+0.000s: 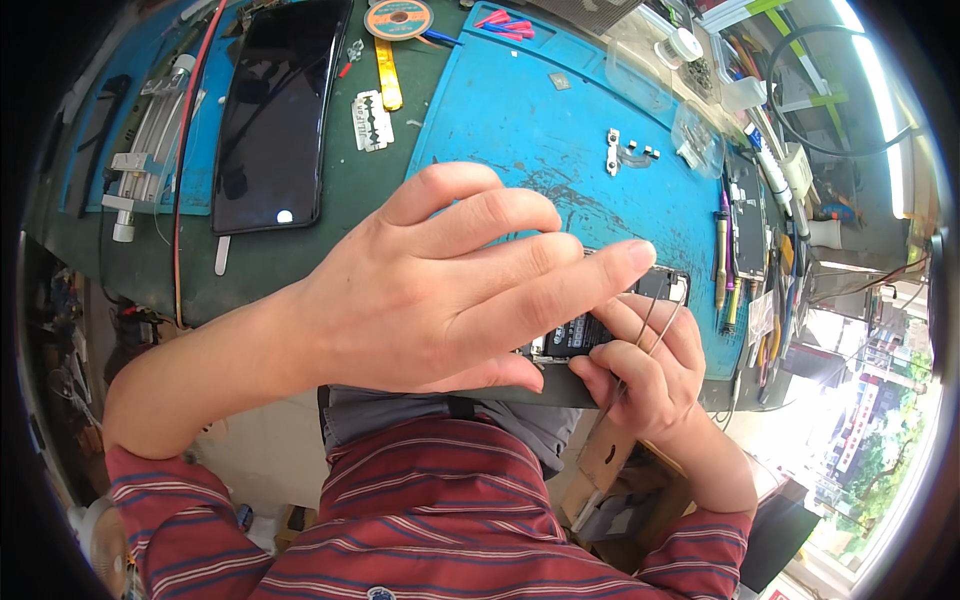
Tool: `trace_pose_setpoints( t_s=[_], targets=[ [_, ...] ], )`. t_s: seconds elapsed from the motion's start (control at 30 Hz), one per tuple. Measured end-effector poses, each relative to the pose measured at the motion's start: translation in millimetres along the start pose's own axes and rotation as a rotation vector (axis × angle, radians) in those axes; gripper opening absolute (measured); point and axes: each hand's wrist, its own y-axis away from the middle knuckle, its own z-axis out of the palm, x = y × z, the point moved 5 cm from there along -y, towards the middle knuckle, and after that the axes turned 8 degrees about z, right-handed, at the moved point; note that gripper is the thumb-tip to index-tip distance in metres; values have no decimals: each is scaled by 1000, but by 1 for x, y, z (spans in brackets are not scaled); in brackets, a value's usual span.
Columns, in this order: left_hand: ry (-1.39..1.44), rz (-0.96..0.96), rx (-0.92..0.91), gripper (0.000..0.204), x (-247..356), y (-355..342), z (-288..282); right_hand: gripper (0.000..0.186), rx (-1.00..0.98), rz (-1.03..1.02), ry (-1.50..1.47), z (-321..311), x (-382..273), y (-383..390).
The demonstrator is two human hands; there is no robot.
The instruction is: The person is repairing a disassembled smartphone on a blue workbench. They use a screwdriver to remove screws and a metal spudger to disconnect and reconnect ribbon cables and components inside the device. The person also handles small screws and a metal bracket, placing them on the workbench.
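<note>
Dark green, the bench (355, 190) spreads beneath everything, and a scuffed blue mat (530, 120) covers its middle. The left hand (430, 290) is held over the near part of the mat, palm downward, its grip spread: the index finger reaches out to the right, with the thumb well apart below. Left of that hand lies a glossy black slab (275, 120), glass upward. The right hand (665, 385) is curled, its grip pinching the lower right edge of an opened phone (575, 338) between thumb and fingertips. This phone is at the near edge of the mat, between the hands, its black battery showing and much of it hidden under the left one. Thin metal tweezers (669, 320) slant across the right hand's fingers; where their tips end is hard to tell. Beyond the hands sit an orange-rimmed spool (378, 18), a slotted razor blade (373, 122) and a little metal bracket (613, 152).
</note>
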Motion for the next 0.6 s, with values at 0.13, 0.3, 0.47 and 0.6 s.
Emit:
trace_pose_setpoints(
  t_s=[0.13, 0.3, 0.47, 0.6],
  targets=[
    [-21, 1, 7, 79, 1, 1, 1, 22, -25, 8, 12, -1, 0, -1],
    [-10, -4, 23, 79, 1, 2, 4, 21, -37, -31, 81, 0, -2, -2],
    [-5, -13, 12, 80, 2, 1, 0, 18, -70, -103, 232, 0, -12, -6],
    [0, -17, 5, 83, 1, 0, 3, 17, -100, -128, 288, 0, -16, -6]
  ],
)
